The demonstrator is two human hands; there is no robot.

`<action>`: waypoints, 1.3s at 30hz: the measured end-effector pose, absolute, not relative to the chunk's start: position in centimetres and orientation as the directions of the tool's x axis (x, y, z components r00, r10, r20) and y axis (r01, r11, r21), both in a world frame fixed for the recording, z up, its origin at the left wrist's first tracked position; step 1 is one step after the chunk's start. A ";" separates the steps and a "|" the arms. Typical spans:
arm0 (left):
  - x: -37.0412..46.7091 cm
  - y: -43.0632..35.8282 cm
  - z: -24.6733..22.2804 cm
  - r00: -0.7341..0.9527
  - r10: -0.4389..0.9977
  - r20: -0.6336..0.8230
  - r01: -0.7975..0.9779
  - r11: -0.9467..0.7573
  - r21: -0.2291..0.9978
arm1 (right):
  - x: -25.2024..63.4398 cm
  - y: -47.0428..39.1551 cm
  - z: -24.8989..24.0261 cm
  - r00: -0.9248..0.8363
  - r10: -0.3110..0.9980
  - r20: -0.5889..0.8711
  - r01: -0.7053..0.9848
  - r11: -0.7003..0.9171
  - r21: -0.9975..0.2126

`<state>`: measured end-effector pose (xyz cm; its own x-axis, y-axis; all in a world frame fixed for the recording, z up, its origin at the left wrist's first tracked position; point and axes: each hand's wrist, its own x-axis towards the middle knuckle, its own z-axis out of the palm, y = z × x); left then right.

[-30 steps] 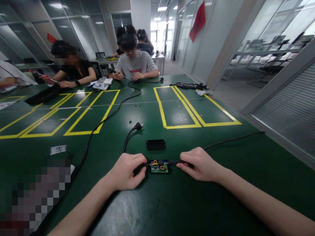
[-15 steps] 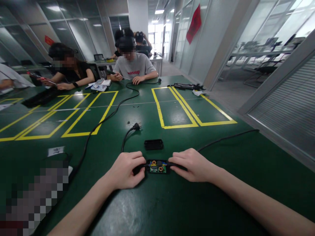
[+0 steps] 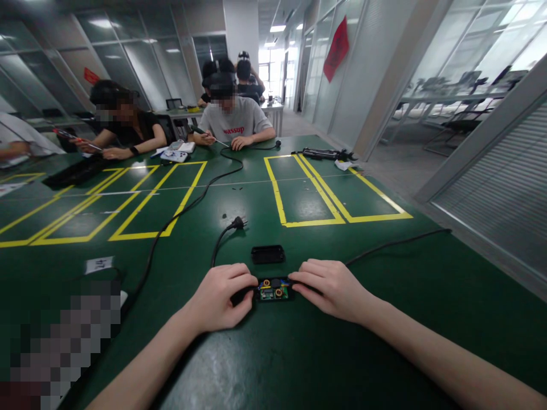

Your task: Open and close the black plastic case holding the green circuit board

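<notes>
An opened black power adapter (image 3: pixel 274 288) lies on the green table in front of me. Its green circuit board with copper-ringed coils faces up. My left hand (image 3: pixel 224 295) is closed around the adapter's left end, where the cord enters. At the opposite end, the fingertips of my right hand (image 3: pixel 329 287) grip the edge and the cord there, partly hiding it. Just beyond the adapter rests its black cover (image 3: pixel 268 254), hollow side up. A power plug (image 3: pixel 239 223) on a short cord lies behind my left hand, and another black cord (image 3: pixel 393 243) runs off to the right.
Yellow tape rectangles (image 3: pixel 314 223) mark the green table (image 3: pixel 273 364). A long black cable (image 3: pixel 188 209) crosses on the left, near a white label (image 3: pixel 99 265) and a blurred-out object. Co-workers (image 3: pixel 239 122) sit across the table with tools. A black tripod-like item (image 3: pixel 327 154) lies far right.
My right fingers have shifted slightly, now stretched more over the adapter's right end. My left hand keeps its hold. The view has tilted a little; cover and plug have stayed put.
</notes>
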<state>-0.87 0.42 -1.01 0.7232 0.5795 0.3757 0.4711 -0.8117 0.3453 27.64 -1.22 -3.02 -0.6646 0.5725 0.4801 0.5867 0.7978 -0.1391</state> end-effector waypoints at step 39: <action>-0.7 1.5 -2.6 0.681 0.638 0.360 0.594 -0.768 0.238 | 27.4 0.0 -4.4 -0.626 0.666 0.404 0.635 0.737 -0.231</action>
<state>-0.73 1.53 -2.58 0.6811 0.6378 0.3597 0.5942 -0.7685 0.2376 27.43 0.03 -4.38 -0.6263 0.6665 0.4044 0.6350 0.7371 -0.2313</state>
